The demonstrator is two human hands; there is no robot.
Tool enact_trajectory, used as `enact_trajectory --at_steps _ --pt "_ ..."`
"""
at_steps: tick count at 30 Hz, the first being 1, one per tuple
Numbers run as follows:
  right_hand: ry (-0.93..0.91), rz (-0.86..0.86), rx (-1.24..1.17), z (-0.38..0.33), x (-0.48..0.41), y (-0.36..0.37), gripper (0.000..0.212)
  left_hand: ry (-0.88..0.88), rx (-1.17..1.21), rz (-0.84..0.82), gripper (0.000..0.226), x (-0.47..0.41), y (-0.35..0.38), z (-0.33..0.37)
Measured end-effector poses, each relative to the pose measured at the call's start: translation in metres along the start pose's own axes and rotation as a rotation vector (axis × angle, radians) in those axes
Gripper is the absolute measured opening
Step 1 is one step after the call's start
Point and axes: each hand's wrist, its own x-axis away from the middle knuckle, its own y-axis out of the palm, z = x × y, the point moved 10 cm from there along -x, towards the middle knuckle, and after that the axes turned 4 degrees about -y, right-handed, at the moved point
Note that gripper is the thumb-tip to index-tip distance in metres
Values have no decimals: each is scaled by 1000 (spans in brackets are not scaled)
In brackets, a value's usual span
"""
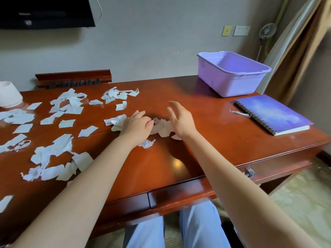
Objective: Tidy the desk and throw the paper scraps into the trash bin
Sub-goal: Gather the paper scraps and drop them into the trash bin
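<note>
Knees (197,230) in pale blue trousers sit closest, tucked under the desk (206,126) edge, just below a drawer front (179,192); both bare forearms reach out over the red-brown top.

Left hand (138,124) lies palm down on a small heap of scraps (163,128) near the desk's middle, fingers bent onto the paper; can't tell whether it pinches any or only presses. Right hand (180,120) stands on its edge at the heap's right side, palm facing left, fingers spread wide & lightly curved, holding nothing. The heap sits btwn the two hands, right up against both; one crumpled scrap (147,143) lies just nearer the camera, apart from the heap.

Remaining paper scraps (53,154) are strewn over the left half of the desk, some overlapping, some single.

Purple tub (232,85) stands upright on the far right corner, well apart from the hands; a spiral notebook (274,113) w/ a blue-violet cover lies flat near the right edge, nearer the camera than the tub; a thin white strip (240,113) lies just beside its spiral side.

A white ribbed object (9,94) is cut off at the far left; a dark screen (44,11) hangs on the wall upper left; wall sockets (240,30) & a curtain (295,51) are at the right.
</note>
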Motion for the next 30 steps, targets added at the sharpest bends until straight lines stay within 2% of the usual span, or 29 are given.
enact_trajectory --at_steps 2,7,11,15,23,26,30 --pt "75 28 92 24 0 -26 43 40 -11 -9 45 -3 0 20" --pt "326 -56 393 104 7 -92 48 131 -24 -74 44 -14 17 80" --pt "407 -65 579 146 8 -135 52 150 -67 -144 45 -20 35 116" --pt "465 -104 625 169 4 -153 62 164 -92 -207 50 -25 57 126" --pt "370 -231 656 142 8 -110 56 115 -28 -120 45 -25 48 115" --pt "279 -273 583 107 14 -78 53 72 14 -51 39 -20 35 96" --pt "168 -380 407 57 28 -23 53 -16 208 93 33 -5 8 56"
